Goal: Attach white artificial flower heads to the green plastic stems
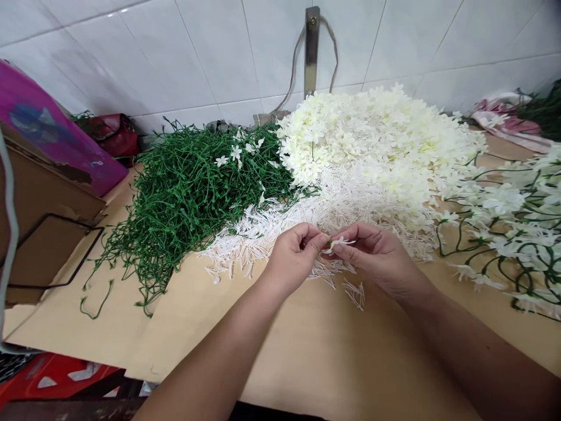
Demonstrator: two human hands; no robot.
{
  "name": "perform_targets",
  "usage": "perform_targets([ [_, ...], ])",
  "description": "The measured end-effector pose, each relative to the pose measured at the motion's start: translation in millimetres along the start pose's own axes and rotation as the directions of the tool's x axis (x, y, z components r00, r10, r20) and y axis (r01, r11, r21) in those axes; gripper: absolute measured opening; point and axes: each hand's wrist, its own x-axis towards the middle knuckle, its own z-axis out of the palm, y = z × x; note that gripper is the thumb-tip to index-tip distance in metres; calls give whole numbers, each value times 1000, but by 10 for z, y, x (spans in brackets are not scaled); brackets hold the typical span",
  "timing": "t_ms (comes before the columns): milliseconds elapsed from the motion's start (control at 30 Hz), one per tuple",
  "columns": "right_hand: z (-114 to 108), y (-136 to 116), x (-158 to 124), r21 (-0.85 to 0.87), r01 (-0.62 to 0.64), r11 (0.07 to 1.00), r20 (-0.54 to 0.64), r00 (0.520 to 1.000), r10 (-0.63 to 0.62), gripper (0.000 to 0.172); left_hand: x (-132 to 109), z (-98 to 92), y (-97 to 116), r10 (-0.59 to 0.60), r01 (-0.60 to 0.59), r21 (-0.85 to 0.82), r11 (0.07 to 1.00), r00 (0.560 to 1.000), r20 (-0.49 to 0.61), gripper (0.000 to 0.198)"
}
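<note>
Both my hands meet over the front edge of a heap of thin white stamen sticks. My right hand pinches a small white artificial flower between thumb and finger. Touching the flower's base, my left hand has its thumb and forefinger pressed together on a small piece; a bit of green shows there, mostly hidden by the fingers. Behind the sticks rises a large pile of cream-white flower heads. A tangled heap of green plastic stems lies to the left, with several white flowers on it.
Assembled white flowers on green stems spread over the table's right side. At the left stand a cardboard box and a purple panel. A metal bracket is fixed to the tiled wall. A striped cloth lies at the back right.
</note>
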Motion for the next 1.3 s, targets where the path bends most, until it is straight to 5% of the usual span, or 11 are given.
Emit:
perform_targets([
  [700, 34, -14, -67, -393, 308, 866, 62, 949, -310, 7, -13, 33, 24, -95, 100, -102, 990, 994, 60, 19],
  [1300, -29, -60, -54, -495, 404, 770, 249, 914, -320, 14, -27, 29, -16, 0, 0, -2, 1000, 987, 159, 22],
])
